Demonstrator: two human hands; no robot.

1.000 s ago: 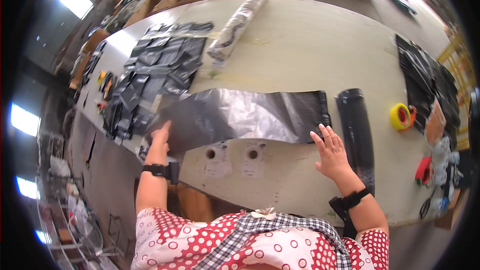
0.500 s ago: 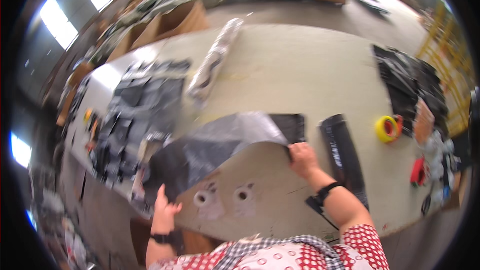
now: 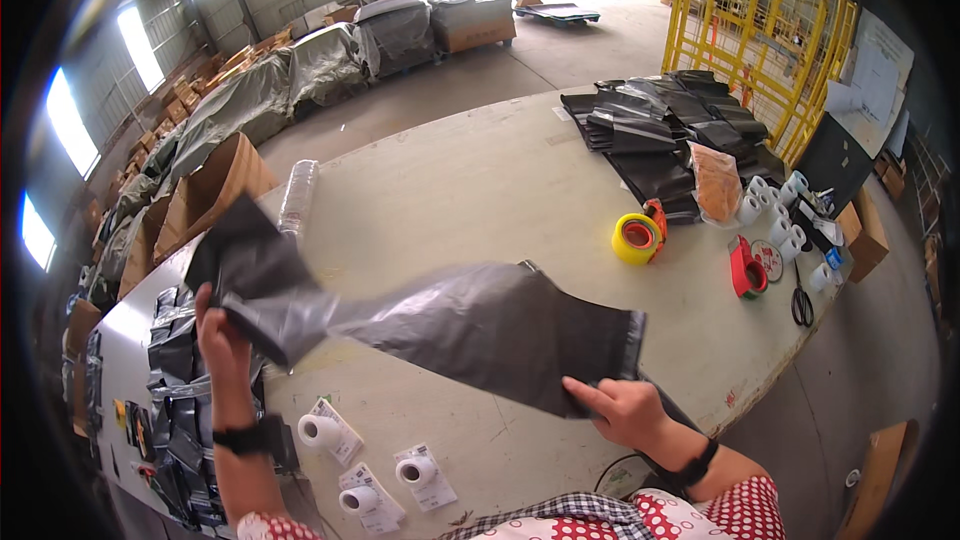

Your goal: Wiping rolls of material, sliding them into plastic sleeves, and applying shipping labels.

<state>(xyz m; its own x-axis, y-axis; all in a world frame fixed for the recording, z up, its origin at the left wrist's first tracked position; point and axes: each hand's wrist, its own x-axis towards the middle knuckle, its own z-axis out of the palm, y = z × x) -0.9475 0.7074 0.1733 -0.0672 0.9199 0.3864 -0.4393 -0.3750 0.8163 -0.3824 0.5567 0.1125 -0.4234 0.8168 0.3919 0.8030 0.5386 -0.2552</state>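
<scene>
A long black-and-grey plastic bag [image 3: 490, 330] is stretched above the table, twisted and blurred at its middle. My left hand [image 3: 224, 340] is raised at its left end, fingers closed on the dark folded part. With thumb and fingers pinched, my right hand [image 3: 625, 410] holds the lower right corner. Below the bag, nearer to me, several small white label rolls [image 3: 414, 471] stand on the table with strips of labels unrolled beside them. Part of a dark item under my right hand is hidden by the wrist and bag.
A stack of black plastic bags [image 3: 660, 125] lies far right, more bags [image 3: 180, 420] at left. Yellow tape [image 3: 636, 238], a red tape dispenser [image 3: 745, 268], scissors [image 3: 802, 300] and white rolls [image 3: 785, 230] sit right. A clear wrapped roll [image 3: 298, 198] lies beyond the left hand.
The view has swung to the right. My left hand has risen and closed on the bag's left end. The bag has lifted from a low arch into a twisted stretch between both hands.
</scene>
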